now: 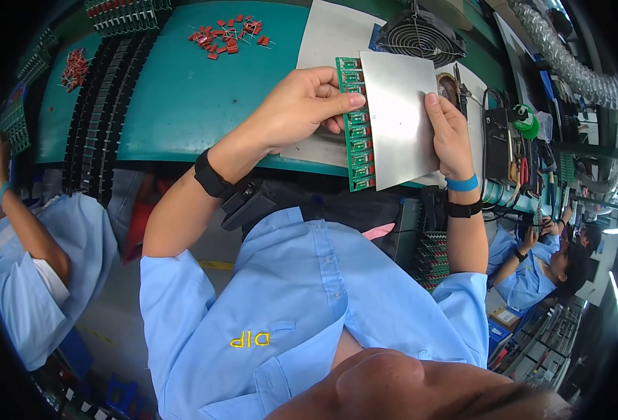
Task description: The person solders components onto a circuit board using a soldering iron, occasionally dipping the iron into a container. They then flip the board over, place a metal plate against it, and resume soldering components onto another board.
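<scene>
My left hand (305, 110) grips the left edge of a long green circuit board panel (357, 143), its thumb on the near face and its fingers behind. Small red and green parts run down the panel in a column. A flat, shiny metal plate (401, 119) lies against the panel and covers its right part. At the plate's right edge, my right hand (451, 133) pinches it, thumb in front and fingers curled behind. Both pieces are held up, tilted, above the bench edge. What lies between plate and panel is hidden.
Loose red components (228, 36) lie on the green bench mat (183, 91). A black fan (421, 36) stands behind the plate. To the left runs a black conveyor track (106, 105); at the right is a tool holder (508, 143) with pliers. Co-workers sit on both sides.
</scene>
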The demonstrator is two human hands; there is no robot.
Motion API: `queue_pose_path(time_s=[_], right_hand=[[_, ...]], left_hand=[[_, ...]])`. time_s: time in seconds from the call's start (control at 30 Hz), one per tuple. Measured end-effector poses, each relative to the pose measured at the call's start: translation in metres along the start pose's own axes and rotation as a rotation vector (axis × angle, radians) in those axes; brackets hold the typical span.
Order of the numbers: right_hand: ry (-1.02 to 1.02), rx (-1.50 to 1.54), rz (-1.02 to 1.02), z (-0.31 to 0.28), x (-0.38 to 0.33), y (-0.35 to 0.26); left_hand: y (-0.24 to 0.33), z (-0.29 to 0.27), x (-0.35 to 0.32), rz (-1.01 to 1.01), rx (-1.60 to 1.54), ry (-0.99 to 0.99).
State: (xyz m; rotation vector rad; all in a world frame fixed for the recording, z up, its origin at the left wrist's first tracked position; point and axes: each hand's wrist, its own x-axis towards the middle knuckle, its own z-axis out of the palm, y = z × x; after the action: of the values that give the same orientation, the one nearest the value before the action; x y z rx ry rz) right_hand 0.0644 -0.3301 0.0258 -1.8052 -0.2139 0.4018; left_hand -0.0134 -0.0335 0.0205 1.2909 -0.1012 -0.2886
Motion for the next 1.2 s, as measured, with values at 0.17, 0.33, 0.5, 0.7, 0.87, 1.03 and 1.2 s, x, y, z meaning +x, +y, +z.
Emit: queue_pose_path(time_s=[0.17, 0.33, 0.5, 0.7, 0.87, 1.03, 1.2], right_hand=[[-0.006, 0.062, 0.032, 0.006, 0.0, -0.003], [-0.068, -0.002, 0.002, 0.004, -0.002, -0.003], [-0.086, 0.025, 0.012, 0.009, -0.005, -0.012], [-0.04, 0.024, -0.035, 0.008, -0.006, -0.007], [-0.003, 0.075, -0.07, 0.013, -0.009, -0.011], [0.087, 0.143, -0.162, 0.018, -0.017, -0.012], [0.026, 0.093, -0.324, 0.007, -0.026, -0.023]], left_hand=[[0.001, 0.001, 0.002, 0.019, -0.003, 0.032], [0.005, 0.002, 0.002, 0.02, 0.012, 0.027], [0.003, 0.001, 0.005, 0.037, 0.045, 0.025], [0.008, 0.007, 0.002, 0.058, 0.059, 0.041], [0.012, 0.014, 0.005, 0.159, 0.237, 0.116], [0.007, 0.017, 0.011, 0.357, 0.316, 0.209], [0.025, 0.014, 0.006, 0.48, 0.512, 0.221]])
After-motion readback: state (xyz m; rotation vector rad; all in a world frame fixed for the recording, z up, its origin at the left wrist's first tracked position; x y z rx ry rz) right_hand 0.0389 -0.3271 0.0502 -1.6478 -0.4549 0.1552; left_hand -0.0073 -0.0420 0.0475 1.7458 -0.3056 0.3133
